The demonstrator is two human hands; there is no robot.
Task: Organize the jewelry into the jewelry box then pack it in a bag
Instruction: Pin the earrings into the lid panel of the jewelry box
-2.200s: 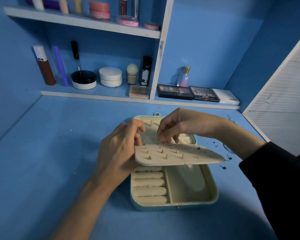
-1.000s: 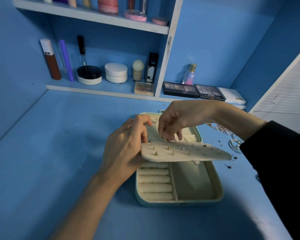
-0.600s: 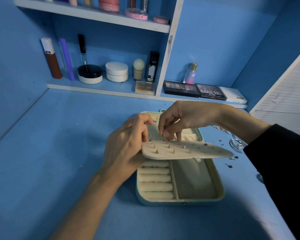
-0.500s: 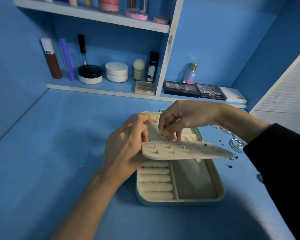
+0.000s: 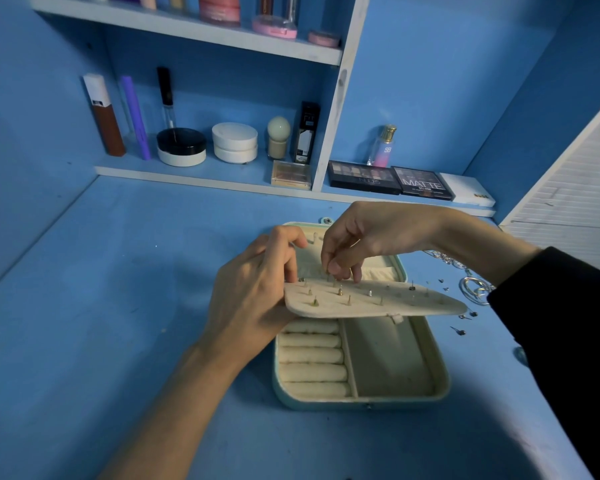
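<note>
Left hand [image 5: 253,292] grips flap [image 5: 378,304], right fingers [image 5: 336,259] pinch a stud [image 5: 329,273]; if we tilt flap, others slip out.

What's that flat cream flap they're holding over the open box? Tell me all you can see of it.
The flap is a thin, cream, fabric-looking panel with rounded corners, dotted with small holes. Several earring posts stick up through it. It is held about level above the open jewelry box, over the ring rolls. The left hand grips its left end; the right hand pinches a stud at its far edge.
</note>
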